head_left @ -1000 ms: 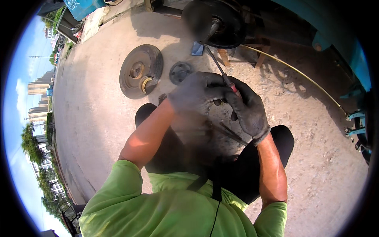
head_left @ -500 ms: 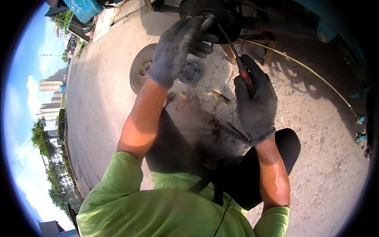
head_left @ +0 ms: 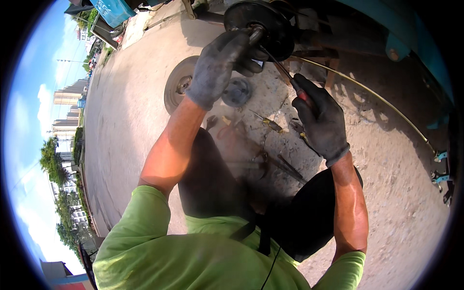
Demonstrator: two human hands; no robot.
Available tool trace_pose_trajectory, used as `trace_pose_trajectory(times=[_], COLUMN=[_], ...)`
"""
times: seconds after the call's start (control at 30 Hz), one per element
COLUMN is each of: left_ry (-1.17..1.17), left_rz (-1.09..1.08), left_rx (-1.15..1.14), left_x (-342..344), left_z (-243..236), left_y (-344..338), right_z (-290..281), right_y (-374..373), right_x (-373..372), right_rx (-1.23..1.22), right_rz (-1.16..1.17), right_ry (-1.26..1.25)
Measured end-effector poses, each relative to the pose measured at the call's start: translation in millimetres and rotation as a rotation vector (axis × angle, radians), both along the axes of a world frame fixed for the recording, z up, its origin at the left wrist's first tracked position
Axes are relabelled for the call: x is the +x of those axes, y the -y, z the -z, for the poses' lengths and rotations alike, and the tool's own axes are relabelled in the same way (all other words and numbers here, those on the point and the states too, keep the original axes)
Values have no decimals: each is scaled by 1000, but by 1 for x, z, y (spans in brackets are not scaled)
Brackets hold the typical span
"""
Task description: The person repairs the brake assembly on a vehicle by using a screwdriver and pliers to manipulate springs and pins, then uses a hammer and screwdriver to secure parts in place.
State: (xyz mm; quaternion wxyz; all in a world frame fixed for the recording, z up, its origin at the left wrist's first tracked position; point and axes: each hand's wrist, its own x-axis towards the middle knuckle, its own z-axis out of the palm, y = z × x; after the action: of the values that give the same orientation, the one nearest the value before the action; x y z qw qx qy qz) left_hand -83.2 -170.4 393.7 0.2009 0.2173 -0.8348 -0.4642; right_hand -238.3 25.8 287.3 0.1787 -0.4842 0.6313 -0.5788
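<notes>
My left hand (head_left: 217, 67), in a dark grey glove, is closed around the short metal axle stub (head_left: 257, 35). The stub sticks out from a round black plate (head_left: 241, 15) at the top of the view. Some of its fingertips are hidden behind the stub. My right hand (head_left: 323, 116), gloved too, grips a screwdriver (head_left: 302, 94) by its red and dark handle. The long shaft slants up and left to the plate, beside the stub and my left fingers. Exactly where its tip touches is too dark to tell.
On the ground lie a large round drum (head_left: 172, 89), a smaller round metal part (head_left: 238, 92), a yellow-handled screwdriver (head_left: 272, 125), pliers (head_left: 297, 128) and long dark tools (head_left: 290, 168). A wooden stand (head_left: 332, 67), a yellowish cable (head_left: 367, 77) and a blue vehicle body (head_left: 403, 43) are at the right.
The view has shifted, showing more of the black plate. My right hand has moved slightly right with the screwdriver, uncovering the pliers below. My left hand stays at the stub.
</notes>
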Motion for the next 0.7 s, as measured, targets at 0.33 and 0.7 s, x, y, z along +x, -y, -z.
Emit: trace_pose_trajectory(times=[0.33,0.7], left_ry=[205,216], left_rz=[80,226], left_rx=[-183,-211], left_x=[6,3], left_z=[-12,-15], left_y=[26,34], right_z=[-28,-29], right_y=[-4,-2], right_x=[37,31], right_rx=[124,212], right_rz=[-23,0], right_ry=[534,432])
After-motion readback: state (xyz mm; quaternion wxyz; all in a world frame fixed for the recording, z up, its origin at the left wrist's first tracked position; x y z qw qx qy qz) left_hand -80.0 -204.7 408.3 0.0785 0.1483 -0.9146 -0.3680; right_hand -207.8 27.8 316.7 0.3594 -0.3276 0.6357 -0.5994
